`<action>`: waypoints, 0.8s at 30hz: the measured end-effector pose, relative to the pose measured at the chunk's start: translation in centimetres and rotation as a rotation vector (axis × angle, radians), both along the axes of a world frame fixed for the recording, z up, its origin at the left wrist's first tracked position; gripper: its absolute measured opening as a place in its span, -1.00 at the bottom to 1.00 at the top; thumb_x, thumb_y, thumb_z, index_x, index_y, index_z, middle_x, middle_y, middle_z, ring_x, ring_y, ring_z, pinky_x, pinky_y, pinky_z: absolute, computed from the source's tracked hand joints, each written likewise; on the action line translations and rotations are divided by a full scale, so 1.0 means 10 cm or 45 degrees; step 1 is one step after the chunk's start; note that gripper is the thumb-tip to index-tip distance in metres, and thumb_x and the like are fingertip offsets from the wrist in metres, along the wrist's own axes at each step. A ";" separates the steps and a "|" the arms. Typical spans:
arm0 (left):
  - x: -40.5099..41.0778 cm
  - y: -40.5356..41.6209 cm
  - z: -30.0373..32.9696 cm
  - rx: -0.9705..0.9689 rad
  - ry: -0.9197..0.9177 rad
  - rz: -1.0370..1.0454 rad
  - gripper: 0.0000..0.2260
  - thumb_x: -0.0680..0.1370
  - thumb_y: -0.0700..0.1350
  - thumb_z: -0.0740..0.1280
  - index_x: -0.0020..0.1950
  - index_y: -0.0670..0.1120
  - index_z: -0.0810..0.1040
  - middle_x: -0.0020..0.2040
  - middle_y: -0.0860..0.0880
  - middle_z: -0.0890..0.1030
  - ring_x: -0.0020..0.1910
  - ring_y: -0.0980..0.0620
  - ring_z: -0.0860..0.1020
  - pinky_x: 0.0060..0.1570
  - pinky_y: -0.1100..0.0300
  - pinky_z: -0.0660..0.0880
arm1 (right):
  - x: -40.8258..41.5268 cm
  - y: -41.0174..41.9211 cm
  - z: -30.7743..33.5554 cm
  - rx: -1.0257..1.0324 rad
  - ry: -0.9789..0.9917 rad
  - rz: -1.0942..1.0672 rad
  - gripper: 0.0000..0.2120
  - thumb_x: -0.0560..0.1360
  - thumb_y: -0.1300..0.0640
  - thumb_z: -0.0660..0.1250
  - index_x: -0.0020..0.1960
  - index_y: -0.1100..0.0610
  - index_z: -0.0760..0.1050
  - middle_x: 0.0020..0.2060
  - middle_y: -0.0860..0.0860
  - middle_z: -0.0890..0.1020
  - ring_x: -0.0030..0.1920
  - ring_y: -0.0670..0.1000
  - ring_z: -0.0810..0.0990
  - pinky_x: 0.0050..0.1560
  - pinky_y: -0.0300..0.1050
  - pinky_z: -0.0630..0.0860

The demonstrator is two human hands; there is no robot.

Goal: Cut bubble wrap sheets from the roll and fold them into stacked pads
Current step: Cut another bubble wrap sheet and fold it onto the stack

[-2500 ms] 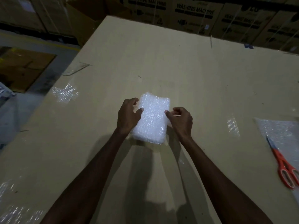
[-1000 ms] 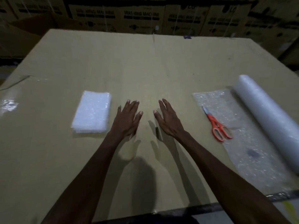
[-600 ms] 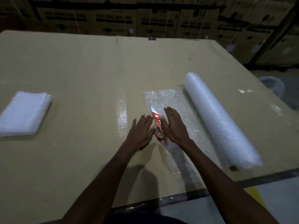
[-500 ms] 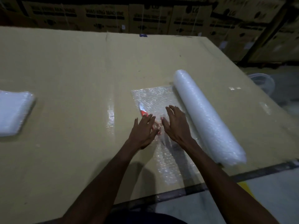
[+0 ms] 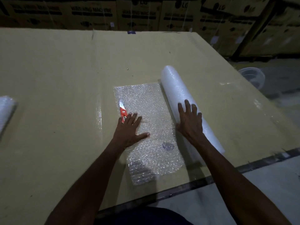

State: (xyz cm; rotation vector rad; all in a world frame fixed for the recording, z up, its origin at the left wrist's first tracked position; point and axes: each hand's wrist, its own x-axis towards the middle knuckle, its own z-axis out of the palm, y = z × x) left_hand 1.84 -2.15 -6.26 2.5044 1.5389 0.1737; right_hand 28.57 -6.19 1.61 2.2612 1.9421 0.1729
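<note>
Bubble wrap pad (image 5: 6, 111) sits far left on the counter (image 5: 56, 78). Scissors (image 5: 122, 110) lie beside the left hand (image 5: 129, 129), pressing flat, ungripping, on the unrolled sheet (image 5: 151, 124). Right hand (image 5: 190, 122) rests spread, ungripping, on the roll (image 5: 180, 95). Light, soft, slippery-looking material; best pinched at a cut edge.

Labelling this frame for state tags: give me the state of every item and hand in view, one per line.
bubble wrap roll: lying on the table, partly unrolled.
unrolled sheet: flat on the table, still joined to the roll.
scissors: blades closed, lying at the sheet's left edge.
folded pad stack: resting at the far left, mostly out of frame.
left hand: flat, pressing the sheet, fingers over the scissor handles.
right hand: fingers spread, resting on the roll.
</note>
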 end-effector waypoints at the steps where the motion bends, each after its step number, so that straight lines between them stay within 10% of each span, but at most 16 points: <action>1: -0.12 0.03 -0.01 0.003 0.003 -0.016 -0.07 0.42 0.59 -0.11 0.63 0.05 0.07 0.65 -0.01 0.02 0.62 -0.05 -0.05 0.53 -0.21 -0.09 | -0.08 0.01 0.01 -0.003 0.014 -0.007 -0.07 0.28 0.09 0.61 0.56 0.15 0.28 0.54 0.23 0.31 0.39 0.36 0.38 0.06 0.33 0.51; 14: -1.73 0.21 0.00 -0.027 0.061 -0.143 -0.08 0.41 0.60 -0.09 0.64 0.09 0.05 0.64 0.02 -0.02 0.62 -0.02 -0.08 0.53 -0.17 -0.16 | -0.89 -0.05 0.23 -0.082 0.334 -0.108 -0.06 0.52 -0.04 0.43 0.67 0.01 -0.12 0.64 0.17 -0.01 0.51 0.27 0.24 0.17 0.19 0.48; 24: -1.97 0.21 0.01 -0.016 0.124 -0.174 -0.07 0.42 0.60 -0.21 0.64 0.07 0.04 0.65 -0.01 -0.02 0.62 -0.06 -0.08 0.52 -0.23 -0.12 | -1.27 -0.29 -0.02 -0.057 0.167 -0.091 -0.05 0.53 -0.21 0.30 0.67 0.01 -0.20 0.64 0.21 -0.14 0.56 0.38 0.06 0.25 0.52 0.39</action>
